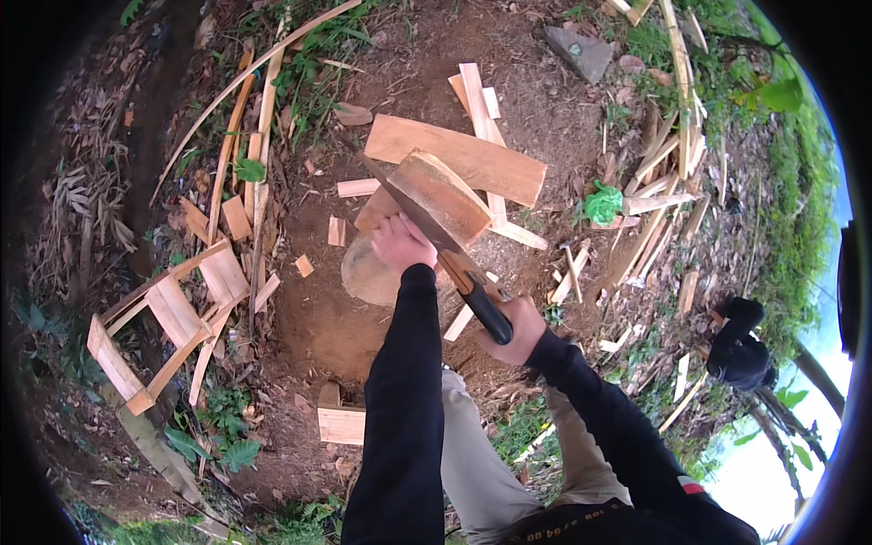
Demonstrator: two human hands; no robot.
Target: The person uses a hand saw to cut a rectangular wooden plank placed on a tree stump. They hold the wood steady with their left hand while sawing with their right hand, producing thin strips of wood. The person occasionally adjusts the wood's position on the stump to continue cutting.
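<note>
Black sleeves (404, 381), right grip (515, 332) around the saw handle (485, 310)

Soft, diffuse daylight; ground (318, 318) evenly lit at centre, dimmer far left. Sky (727, 486) blown white, lower right. Fisheye bends edges; black vignette at corners.

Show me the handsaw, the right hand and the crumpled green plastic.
Handsaw (434, 229): head view, on the blade.
Right hand (520, 331): head view, on its back.
Green plastic (603, 203): head view, on its middle.
</note>
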